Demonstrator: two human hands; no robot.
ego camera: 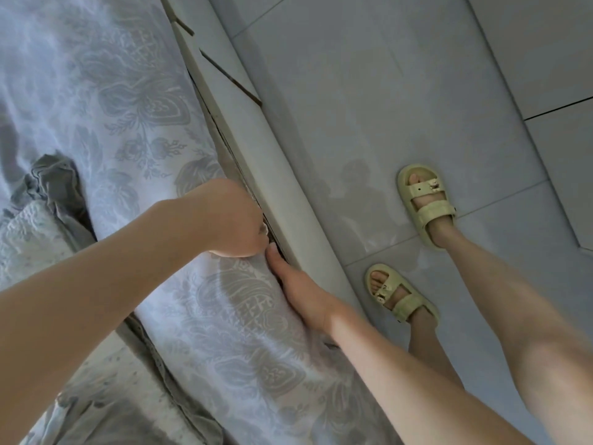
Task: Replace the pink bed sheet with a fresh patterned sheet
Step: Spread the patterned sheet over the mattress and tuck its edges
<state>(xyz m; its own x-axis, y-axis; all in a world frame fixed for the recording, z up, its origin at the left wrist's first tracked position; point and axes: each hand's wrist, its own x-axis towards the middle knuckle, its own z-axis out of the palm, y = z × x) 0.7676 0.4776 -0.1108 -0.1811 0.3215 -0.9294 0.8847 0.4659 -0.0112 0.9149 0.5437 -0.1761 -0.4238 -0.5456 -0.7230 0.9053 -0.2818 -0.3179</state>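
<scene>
One sheet (128,107) and one grey cloth (54,184) lie on my bed (256,155). My two hands, left hand (231,220) and right hand (305,300), are at its edge. I wear two sandals (423,203) (398,293).

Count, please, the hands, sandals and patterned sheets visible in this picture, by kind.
Hands: 2 (left hand, right hand)
Sandals: 2 (far sandal, near sandal)
Patterned sheet: 1
Total: 5
</scene>
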